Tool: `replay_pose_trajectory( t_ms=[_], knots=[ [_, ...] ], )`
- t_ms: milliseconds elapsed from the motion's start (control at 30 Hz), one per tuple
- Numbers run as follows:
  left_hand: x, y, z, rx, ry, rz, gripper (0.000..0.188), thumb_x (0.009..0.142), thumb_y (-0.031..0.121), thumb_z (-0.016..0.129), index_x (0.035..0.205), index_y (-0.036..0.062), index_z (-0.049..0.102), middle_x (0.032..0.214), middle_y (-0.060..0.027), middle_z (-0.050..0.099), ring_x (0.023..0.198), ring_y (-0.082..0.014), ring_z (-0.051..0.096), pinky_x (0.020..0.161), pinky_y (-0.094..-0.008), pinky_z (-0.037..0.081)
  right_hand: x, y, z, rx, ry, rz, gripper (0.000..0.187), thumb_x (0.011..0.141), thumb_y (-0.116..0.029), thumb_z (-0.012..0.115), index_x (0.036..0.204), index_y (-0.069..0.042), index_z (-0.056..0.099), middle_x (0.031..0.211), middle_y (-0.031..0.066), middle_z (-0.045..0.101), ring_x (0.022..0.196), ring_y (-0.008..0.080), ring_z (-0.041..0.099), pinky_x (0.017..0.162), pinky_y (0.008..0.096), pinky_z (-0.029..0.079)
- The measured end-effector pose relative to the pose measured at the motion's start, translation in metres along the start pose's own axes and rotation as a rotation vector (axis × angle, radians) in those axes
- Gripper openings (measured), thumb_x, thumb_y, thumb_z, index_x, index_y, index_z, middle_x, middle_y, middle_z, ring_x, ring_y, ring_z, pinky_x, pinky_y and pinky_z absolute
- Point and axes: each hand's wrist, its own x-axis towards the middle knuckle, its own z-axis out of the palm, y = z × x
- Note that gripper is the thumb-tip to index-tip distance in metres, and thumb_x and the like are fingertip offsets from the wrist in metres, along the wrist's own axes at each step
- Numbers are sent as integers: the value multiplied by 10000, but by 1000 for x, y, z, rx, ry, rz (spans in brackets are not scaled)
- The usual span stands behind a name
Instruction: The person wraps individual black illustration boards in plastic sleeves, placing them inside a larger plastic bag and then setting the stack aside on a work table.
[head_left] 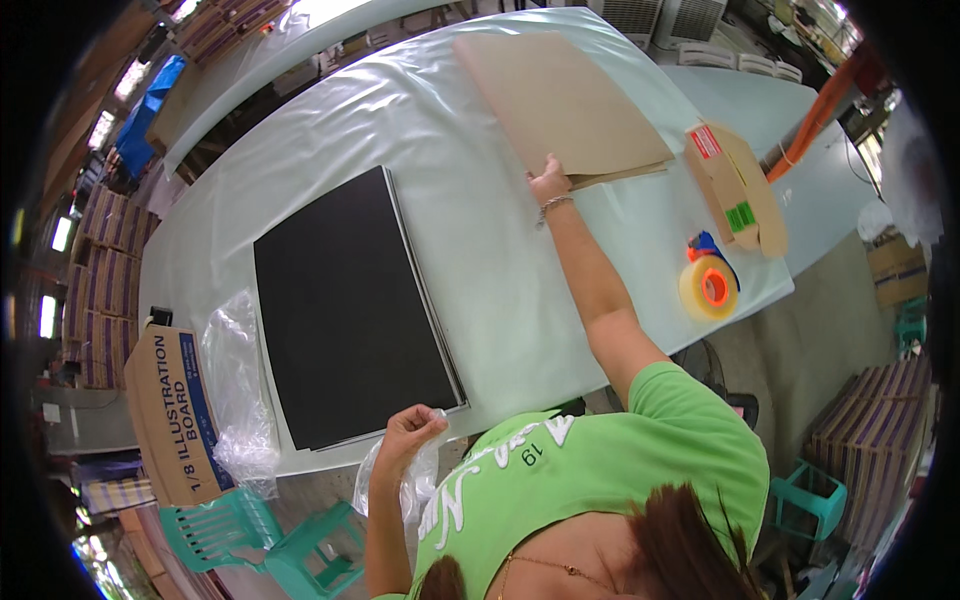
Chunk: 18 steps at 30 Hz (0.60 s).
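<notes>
My left hand [412, 432] is at the near edge of the table, fingers pinched on a see-through plastic bag [412, 482] that hangs down beside my green shirt. Just beyond it lies a stack of black boards [350, 310], its edges showing pale layers on the right side. My right arm reaches far forward. The right hand [550, 183] grips the near left corner of a brown cardboard sheet [565, 105], thumb on top, other fingers mostly hidden. A dark gap shows under that sheet's near edge, with more brown board below.
A pale plastic cover spreads over the table [480, 260]. On the right are a tape dispenser [710, 283] with a clear roll and a flattened carton [735, 190]. Crumpled plastic wrap [240, 400] and a printed carton [175, 415] lie left. Green plastic chairs [225, 530] stand below.
</notes>
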Motion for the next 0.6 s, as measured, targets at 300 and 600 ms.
replay_pose_trajectory(
  t_ms=[300, 600],
  knots=[
    [10, 6, 13, 30, 144, -5, 181, 905, 222, 681, 964, 51, 691, 895, 8, 679, 846, -64, 595, 785, -244, 467, 160, -41, -62, -924, -50, -603, 582, 813, -335, 742, 1239, -20, 501, 1133, 169, 616, 1058, 307, 613, 974, 421, 490],
    [4, 43, -8, -230, 101, 192, 146, 845, 196, 765, 872, 83, 676, 812, 25, 656, 727, -39, 593, 632, -201, 474, -242, -50, -41, 228, -1400, 89, 337, 918, -146, 643, 1223, -17, 576, 985, 32, 651, 938, 141, 646, 914, 334, 517]
  ],
)
